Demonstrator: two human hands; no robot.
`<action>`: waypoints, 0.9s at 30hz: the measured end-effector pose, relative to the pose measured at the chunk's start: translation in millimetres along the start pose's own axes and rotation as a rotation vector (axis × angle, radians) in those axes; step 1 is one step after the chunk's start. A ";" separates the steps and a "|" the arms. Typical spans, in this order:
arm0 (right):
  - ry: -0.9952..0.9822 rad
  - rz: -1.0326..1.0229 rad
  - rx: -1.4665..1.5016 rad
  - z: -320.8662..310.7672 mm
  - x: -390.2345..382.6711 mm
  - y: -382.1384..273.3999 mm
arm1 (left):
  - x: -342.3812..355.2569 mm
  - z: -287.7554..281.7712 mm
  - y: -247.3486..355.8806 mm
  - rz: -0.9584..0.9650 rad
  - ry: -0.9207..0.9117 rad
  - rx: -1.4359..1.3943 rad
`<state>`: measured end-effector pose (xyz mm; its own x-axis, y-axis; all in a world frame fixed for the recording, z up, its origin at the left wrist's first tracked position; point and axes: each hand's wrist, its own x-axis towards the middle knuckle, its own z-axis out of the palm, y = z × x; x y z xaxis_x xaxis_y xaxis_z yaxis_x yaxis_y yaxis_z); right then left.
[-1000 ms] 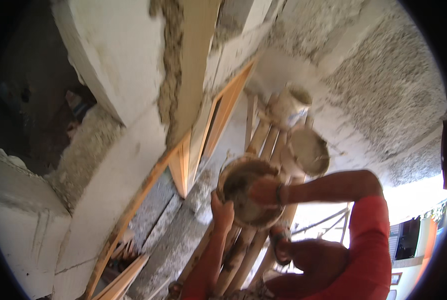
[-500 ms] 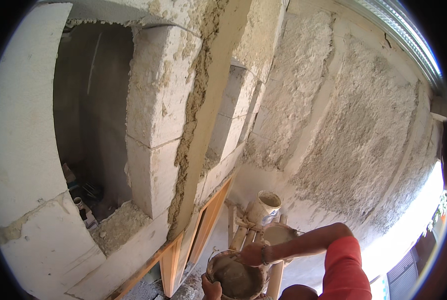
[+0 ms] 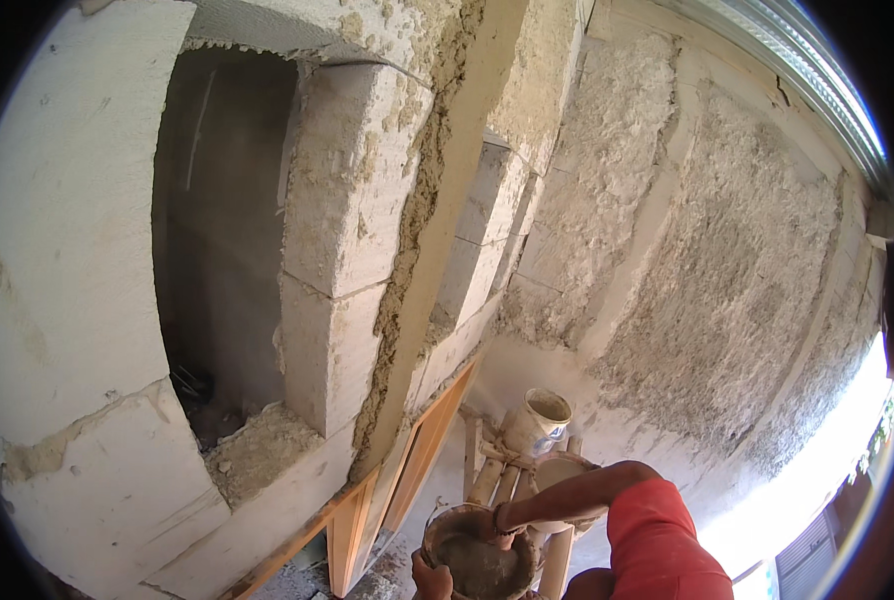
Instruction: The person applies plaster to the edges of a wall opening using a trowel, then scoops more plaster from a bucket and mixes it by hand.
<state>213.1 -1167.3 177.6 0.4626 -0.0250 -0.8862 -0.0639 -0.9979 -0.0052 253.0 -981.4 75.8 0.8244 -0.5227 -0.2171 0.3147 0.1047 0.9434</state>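
Bucket (image 3: pixel 445 522) sat at my left hand (image 3: pixel 433 579), whose fingers pinched its near rim. Half a second earlier my right hand (image 3: pixel 499 532) was by the far rim; now it had dipped over the grey mix (image 3: pixel 472 565), so I judged it was working inside the bucket. I couldn't tell whether those fingers were spread. That arm bent sharply, forearm reaching inward; a pale pail (image 3: pixel 535 422) stood beyond its fingers.

Mortar (image 3: pixel 479 570) was grey-brown; sleeve (image 3: pixel 662 535), plain red; pail (image 3: pixel 529 430), off-white with blue marking; timber frame (image 3: pixel 429 432), orange-brown; block wall (image 3: pixel 67 210), cream-white, beige-smeared; rough plaster (image 3: pixel 732 270), mottled grey-beige.
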 end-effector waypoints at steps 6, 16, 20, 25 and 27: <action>-0.254 0.194 0.590 27.5 -35.7 -3.1 | -4.4 -2.0 1.7 0.061 0.016 0.060; -0.283 0.174 1.352 96.9 -51.4 -2.7 | 1.5 1.7 -14.1 0.081 0.015 0.081; -0.256 0.157 1.601 117.2 -47.0 -14.2 | 8.4 -2.7 -27.7 0.071 0.005 0.037; 0.069 0.131 1.663 117.1 -32.5 -5.2 | 8.4 0.8 -18.1 -0.009 -0.038 -0.019; 0.212 0.237 1.326 82.5 -51.8 1.8 | 8.0 -1.4 -15.0 -0.036 -0.035 -0.006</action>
<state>116.1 -1162.9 185.2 0.4399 -0.3142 -0.8413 -0.8980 -0.1655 -0.4077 255.5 -985.9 59.6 0.7958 -0.5553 -0.2414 0.3465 0.0906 0.9337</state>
